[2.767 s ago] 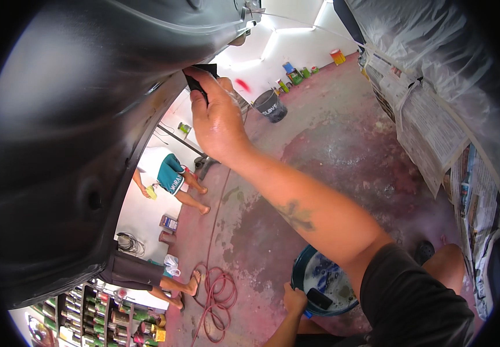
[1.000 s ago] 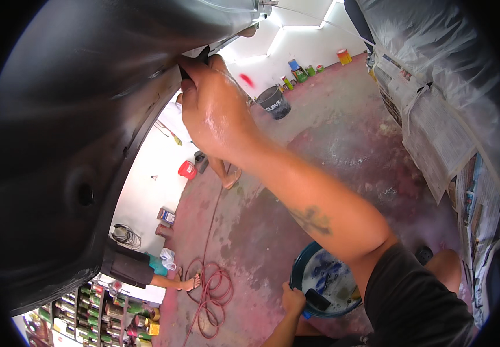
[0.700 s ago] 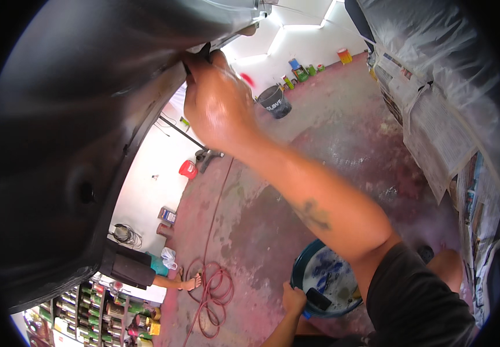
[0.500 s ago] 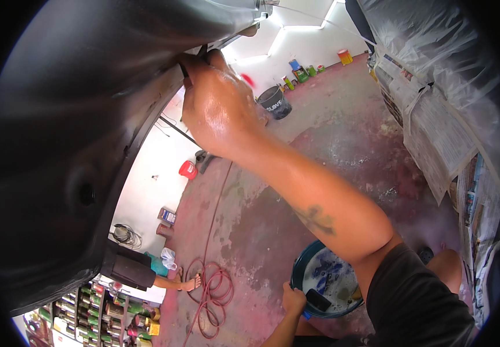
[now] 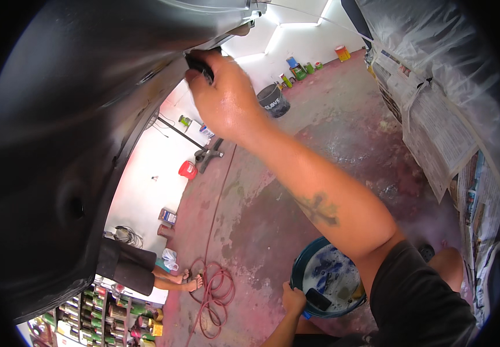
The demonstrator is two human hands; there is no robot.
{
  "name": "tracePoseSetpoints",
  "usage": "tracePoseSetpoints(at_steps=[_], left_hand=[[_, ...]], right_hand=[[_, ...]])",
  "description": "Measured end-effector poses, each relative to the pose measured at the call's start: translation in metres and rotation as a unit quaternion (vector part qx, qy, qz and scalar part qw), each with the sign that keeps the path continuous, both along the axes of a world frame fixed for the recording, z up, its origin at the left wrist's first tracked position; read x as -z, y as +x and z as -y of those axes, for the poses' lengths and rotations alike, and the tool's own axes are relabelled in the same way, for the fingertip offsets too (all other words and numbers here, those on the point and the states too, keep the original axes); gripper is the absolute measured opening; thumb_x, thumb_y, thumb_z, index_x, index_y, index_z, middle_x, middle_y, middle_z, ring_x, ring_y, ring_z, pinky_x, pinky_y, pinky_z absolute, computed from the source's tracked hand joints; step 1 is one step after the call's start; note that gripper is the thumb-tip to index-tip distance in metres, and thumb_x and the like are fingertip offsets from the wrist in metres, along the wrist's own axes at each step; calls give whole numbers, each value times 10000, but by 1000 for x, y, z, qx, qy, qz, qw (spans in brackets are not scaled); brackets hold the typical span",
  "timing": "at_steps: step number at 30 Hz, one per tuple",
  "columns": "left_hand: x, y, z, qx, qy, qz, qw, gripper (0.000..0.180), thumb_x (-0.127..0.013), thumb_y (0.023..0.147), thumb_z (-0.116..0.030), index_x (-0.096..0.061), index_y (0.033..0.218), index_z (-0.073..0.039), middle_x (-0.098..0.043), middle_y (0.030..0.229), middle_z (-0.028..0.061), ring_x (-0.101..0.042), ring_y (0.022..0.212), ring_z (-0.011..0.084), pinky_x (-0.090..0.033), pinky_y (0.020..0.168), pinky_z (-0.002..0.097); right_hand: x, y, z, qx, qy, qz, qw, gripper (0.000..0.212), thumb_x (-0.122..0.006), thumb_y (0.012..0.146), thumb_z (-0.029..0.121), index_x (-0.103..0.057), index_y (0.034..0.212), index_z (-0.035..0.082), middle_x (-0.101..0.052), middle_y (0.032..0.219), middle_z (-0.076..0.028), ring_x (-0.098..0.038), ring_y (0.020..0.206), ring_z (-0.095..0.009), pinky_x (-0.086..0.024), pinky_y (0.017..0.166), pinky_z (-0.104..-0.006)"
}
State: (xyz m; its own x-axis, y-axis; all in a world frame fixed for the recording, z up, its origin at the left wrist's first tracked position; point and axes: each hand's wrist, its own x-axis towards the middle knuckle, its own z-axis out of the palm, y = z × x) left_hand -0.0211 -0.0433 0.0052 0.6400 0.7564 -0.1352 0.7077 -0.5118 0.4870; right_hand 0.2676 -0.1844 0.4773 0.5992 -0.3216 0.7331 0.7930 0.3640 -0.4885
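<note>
A large dark glossy vehicle panel (image 5: 47, 156) fills the left side. My right hand (image 5: 224, 95), wet, is at the panel's lower edge, its fingers closed round a black flexible pad-like piece (image 5: 200, 67); its exact kind is unclear. Lower down, my left hand (image 5: 294, 299) grips the rim of a dark teal bucket (image 5: 298, 263). Foamy water (image 5: 342, 289) fills this bucket, with blue pieces in it. A black rectangular block (image 5: 318, 300) shows at the bucket's near left, beside my left hand.
Newspaper (image 5: 435, 139) and clear plastic sheeting (image 5: 458, 52) cover something at right. A red hose (image 5: 212, 295) coils on the stained floor near another person's feet (image 5: 192, 282). A black bucket (image 5: 273, 101), a red bucket (image 5: 188, 170) and several cans (image 5: 297, 71) stand along the walls.
My right hand has tilted and shifted slightly at the panel edge, so the black piece in it now shows. My left hand stays on the bucket. More of the other person's feet shows.
</note>
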Motion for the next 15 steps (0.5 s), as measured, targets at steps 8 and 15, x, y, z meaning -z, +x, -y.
tracePoseSetpoints(at_steps=[8,15], left_hand=[[5,-4,-1,8,28,11,1000,375,-550,994,-198,-539,1357,-107,-727,1181,251,-681,1116,480,-509,945,553],[1,3,4,19,22,-7,1000,414,-555,990,-208,-524,1390,-106,-725,1186,256,-683,1115,481,-512,945,552]], right_hand=[[-5,-37,-4,30,-33,-7,999,394,-608,948,97,-648,1336,48,-589,1225,-297,-649,1091,-512,-537,948,-565],[-7,-22,-6,171,-51,15,984,331,-618,859,45,-705,1175,0,-598,1101,-266,-646,990,-457,-559,799,-546]])
